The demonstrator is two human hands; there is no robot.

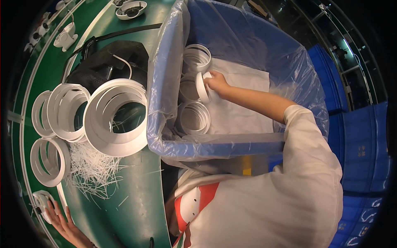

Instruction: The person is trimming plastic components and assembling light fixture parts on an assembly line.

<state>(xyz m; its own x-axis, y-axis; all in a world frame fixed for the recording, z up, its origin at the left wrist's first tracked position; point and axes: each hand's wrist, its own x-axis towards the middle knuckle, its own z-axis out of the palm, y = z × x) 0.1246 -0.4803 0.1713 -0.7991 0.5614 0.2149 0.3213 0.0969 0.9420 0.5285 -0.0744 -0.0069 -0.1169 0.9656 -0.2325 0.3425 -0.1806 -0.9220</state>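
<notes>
My right hand (218, 84) reaches into a plastic-lined blue bin (256, 151), its fingers closed on a white plastic ring (200, 88) tilted on edge. Similar rings stand in stacks along the bin's left wall: one far stack (205, 51), one near stack (206, 120), and one between them, partly hidden by the held ring. White sheet (244, 99) covers the bin's bottom. At the lower left, my left hand (66, 226) is open, fingers spread, beside a white rounded part (41, 200); whether it touches the part I cannot tell.
Stacks of larger white rings (97, 136) stand on the green work surface (136, 206) left of the bin. Thin white plastic strips (93, 169) lie heaped near them. Behind sits a black bag (120, 58). Blue crates (364, 144) line the right side.
</notes>
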